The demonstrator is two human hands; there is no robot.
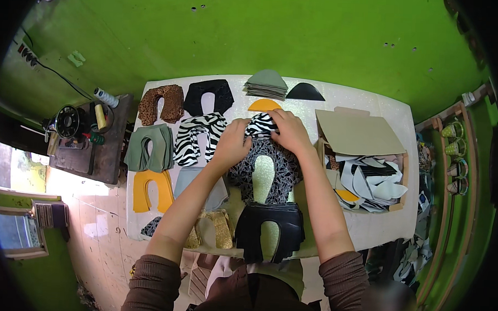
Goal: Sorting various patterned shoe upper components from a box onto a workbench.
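Observation:
A small stack of zebra-print half-round pieces (260,126) lies between my two hands near the table's middle. My left hand (236,139) grips its left side, and my right hand (287,130) closes around its right side with fingers over the top. Just beyond sits a yellow half-round piece (263,105). Under and in front of the hands is a U-shaped stack in grey-and-black line pattern (243,174). Nearer to me lies a black U-shaped stack (290,228). A zebra-print U-shaped stack (213,124) rests to the left of my left hand.
Leopard-print (171,100), black, green (137,149), yellow, grey and gold U-shaped stacks cover the table's left. Green (266,84) and black half-rounds lie at the back. An open cardboard box (365,132) of scraps stands right. A sewing machine (69,122) is far left.

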